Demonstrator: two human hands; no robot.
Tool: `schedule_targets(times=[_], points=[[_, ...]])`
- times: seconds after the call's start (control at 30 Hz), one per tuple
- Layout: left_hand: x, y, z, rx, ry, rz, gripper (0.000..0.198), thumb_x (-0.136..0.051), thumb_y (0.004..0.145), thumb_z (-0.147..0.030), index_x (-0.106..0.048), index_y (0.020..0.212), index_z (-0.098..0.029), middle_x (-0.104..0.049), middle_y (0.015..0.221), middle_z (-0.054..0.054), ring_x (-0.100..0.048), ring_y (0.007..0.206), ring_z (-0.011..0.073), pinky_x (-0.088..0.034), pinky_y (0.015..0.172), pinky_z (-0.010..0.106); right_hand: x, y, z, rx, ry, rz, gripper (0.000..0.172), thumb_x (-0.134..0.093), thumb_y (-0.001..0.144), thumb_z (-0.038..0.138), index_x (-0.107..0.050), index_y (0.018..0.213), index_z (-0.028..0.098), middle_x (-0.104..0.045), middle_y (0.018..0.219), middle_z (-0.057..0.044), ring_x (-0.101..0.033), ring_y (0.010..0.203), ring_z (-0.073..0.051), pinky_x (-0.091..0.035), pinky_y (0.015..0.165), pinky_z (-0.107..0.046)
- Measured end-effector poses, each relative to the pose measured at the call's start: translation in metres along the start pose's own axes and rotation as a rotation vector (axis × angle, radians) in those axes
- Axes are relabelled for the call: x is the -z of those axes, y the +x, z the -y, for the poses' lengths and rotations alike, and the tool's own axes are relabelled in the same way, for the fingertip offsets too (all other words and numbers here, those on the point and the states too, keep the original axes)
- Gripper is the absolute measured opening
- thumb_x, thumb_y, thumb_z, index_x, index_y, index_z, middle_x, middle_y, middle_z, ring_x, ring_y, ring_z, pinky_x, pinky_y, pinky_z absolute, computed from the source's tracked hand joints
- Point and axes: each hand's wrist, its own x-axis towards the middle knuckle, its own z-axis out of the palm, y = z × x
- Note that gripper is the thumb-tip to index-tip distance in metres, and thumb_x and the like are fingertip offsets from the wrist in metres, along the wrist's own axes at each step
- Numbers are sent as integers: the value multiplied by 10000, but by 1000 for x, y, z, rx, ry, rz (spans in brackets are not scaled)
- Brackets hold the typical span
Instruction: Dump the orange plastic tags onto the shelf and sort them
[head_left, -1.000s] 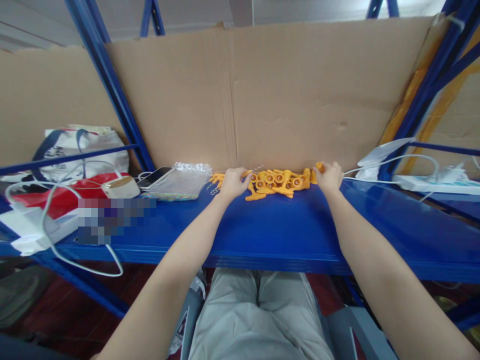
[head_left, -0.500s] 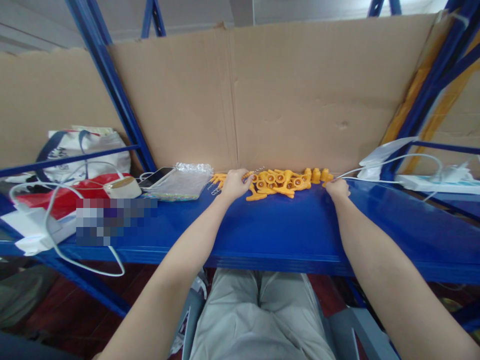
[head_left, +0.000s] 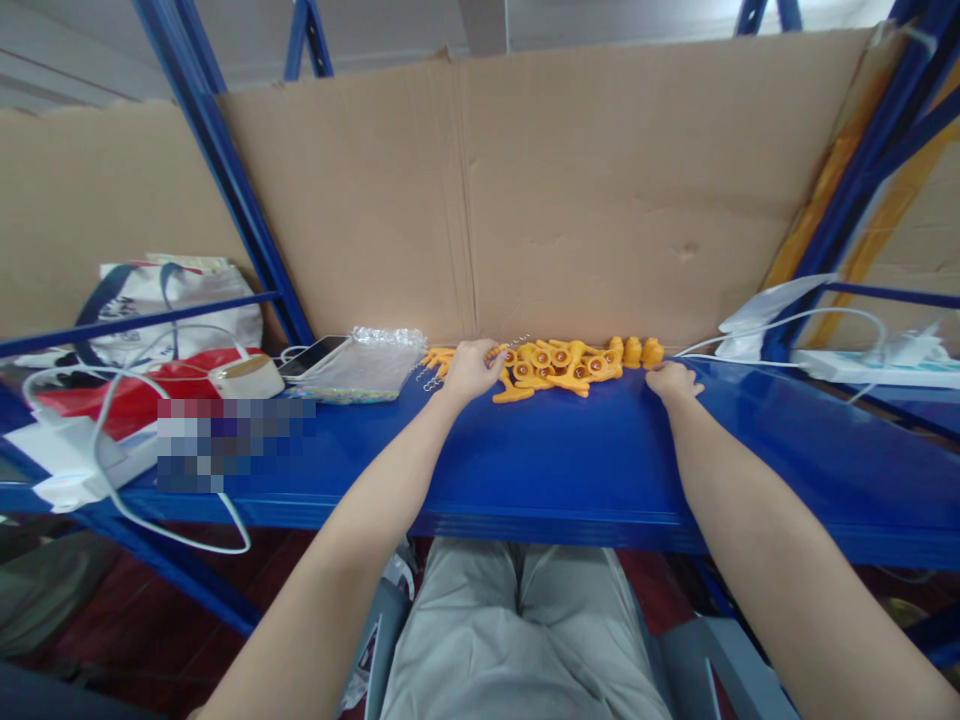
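Blue rack shelf [head_left: 555, 450] backed by a cardboard sheet [head_left: 570, 180], seen from the seated person's head; blue uprights frame it on both sides.

Far left: tote bag [head_left: 142, 295], red item [head_left: 135, 390] and white charger [head_left: 67, 455] with its looped cable. Next to the right: a small case [head_left: 246, 377], a phone [head_left: 311, 355] and a stack of clear bags [head_left: 364, 362]. Small metal hooks [head_left: 427, 378] lie between the bags and the left hand [head_left: 469, 368].

The left hand lies on the left end of the orange parts [head_left: 559, 365], a tangled heap against the cardboard. Its fingers curl down over the pieces; whether they pinch one cannot be told. Right of the heap, two upright pieces [head_left: 642, 351] stand side by side, apart from the tangle.

The right hand [head_left: 673, 380] rests on the shelf just near of those two pieces, not touching them. Its fingers are bent under, and nothing shows in them; the palm is hidden.

Judged from this layout, the work is at the picking stage: the heap is mostly unsorted, with two pieces set aside. Lifting one part calls for freeing it from interlocked neighbours.

Far right: a white cable [head_left: 795, 318] runs to a power strip [head_left: 870, 368]. The cable end lies close to the right hand and could snag; the hooks crowd the left hand likewise.
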Motion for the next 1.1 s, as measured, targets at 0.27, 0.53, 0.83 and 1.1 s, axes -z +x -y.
schedule_targets(times=[0.27, 0.53, 0.83, 1.1], points=[[-2, 0, 0, 6, 3, -36, 224, -503, 934, -203, -697, 1043, -173, -738, 987, 93, -671, 939, 231, -511, 891, 357, -10, 14, -3, 71, -54, 64, 420, -534, 898, 301, -692, 1280, 228, -594, 1409, -151, -407, 1412, -391, -331, 1098, -654], [12, -2, -4, 244, 168, -65, 306, -486, 932, -129, -727, 1091, -229, -688, 1092, 118, -630, 1074, 275, -447, 947, 427, -10, 12, -1, 80, -120, 133, 497, -430, 947, 311, -605, 1399, 202, -516, 1501, -159, -349, 1459, -378, -278, 1131, -679], [11, -7, 16, 457, 203, 126, 359, -445, 959, -140, -701, 1193, -228, -757, 1159, 92, -676, 1124, 242, -398, 1036, 417, -7, 3, 2, 93, -132, 134, 494, -412, 952, 281, -590, 1405, 198, -529, 1491, -148, -363, 1460, -361, -299, 1135, -669], [1, -13, 25, 465, 225, 433, 386, -471, 976, -263, -636, 1322, -309, -644, 1402, 55, -524, 1366, 274, -346, 1153, 530, -9, 7, 1, 107, -142, 106, 477, -442, 924, 262, -632, 1359, 211, -578, 1435, -155, -416, 1425, -369, -297, 1126, -686]])
